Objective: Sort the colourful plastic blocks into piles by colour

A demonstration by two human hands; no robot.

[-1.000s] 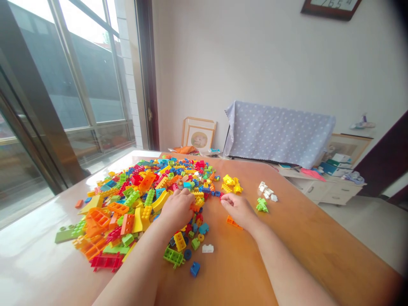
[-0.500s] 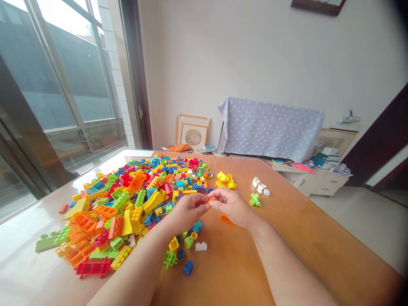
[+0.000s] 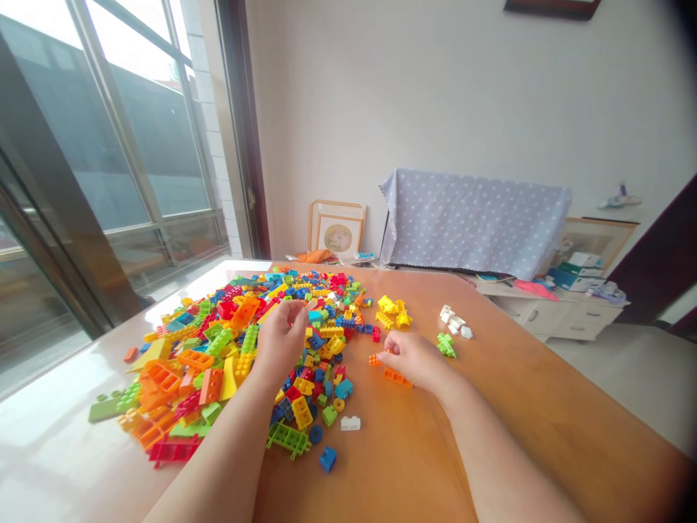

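My left hand (image 3: 284, 335) is over the heap of toy building bricks (image 3: 218, 338). Its fingers are drawn together by a pale orange brick (image 3: 311, 305); whether they grip it I cannot tell. On the right, my right hand (image 3: 411, 357) pinches a small orange brick (image 3: 374, 359) low over the table. Just below that hand lies a longer orange brick (image 3: 398, 378). Farther back is a yellow group of bricks (image 3: 394, 314). A green piece (image 3: 446, 345) and several white bricks (image 3: 455, 322) lie to the right of my right hand.
A white brick (image 3: 351, 423), a blue brick (image 3: 327, 459) and a green frame-like piece (image 3: 288, 439) lie near the front of the wooden table (image 3: 512, 414). Beyond it stand a cloth-covered object (image 3: 473, 218) and a white cabinet (image 3: 566, 317). Windows (image 3: 131, 138) are at left.
My hands were together around an orange piece and have moved apart. The left went left over the heap; the right lowered slightly rightward with an orange brick. The view shifted a little.
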